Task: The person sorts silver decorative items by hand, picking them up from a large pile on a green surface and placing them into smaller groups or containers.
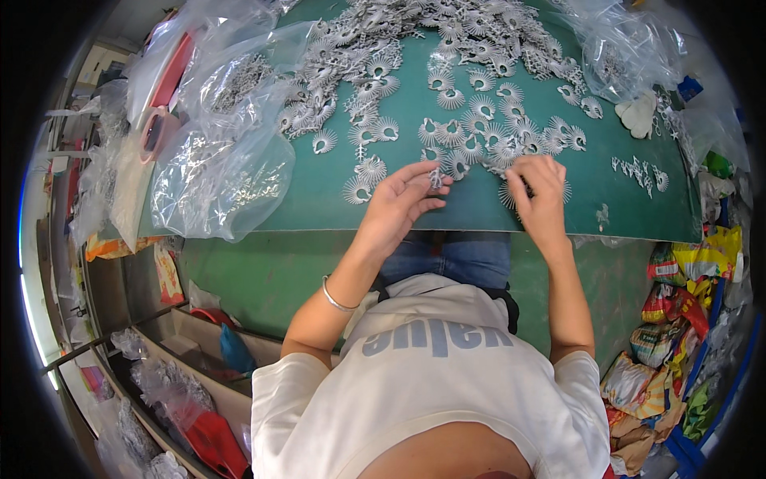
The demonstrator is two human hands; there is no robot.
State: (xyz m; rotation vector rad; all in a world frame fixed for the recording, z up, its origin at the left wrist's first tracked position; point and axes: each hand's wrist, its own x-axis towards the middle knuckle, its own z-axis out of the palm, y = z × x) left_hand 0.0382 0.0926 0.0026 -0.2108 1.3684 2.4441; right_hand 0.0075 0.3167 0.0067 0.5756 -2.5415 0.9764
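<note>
My left hand (404, 194) is raised just above the near edge of the green table (319, 203). Its thumb and index finger pinch a small grey metal-looking piece (436, 179); the other fingers are loosely curled. To the right, my right hand (542, 191) bends down over the pieces, its fingertips drawn together. Whatever lies between those fingertips is mostly hidden. Grey fan-shaped pieces (482, 106) with thin spokes around a ring lie scattered before both hands. One such piece shows partly under my right hand, and another fan-shaped piece (357, 190) lies beside my left.
A big heap of grey pieces (479, 24) covers the far table. Clear plastic bags (231, 180) lie at the left, near a pink tape holder (156, 134). Small branched pieces (636, 170) and a pale glove (637, 116) lie at the right. Colourful packages (674, 307) stand beyond.
</note>
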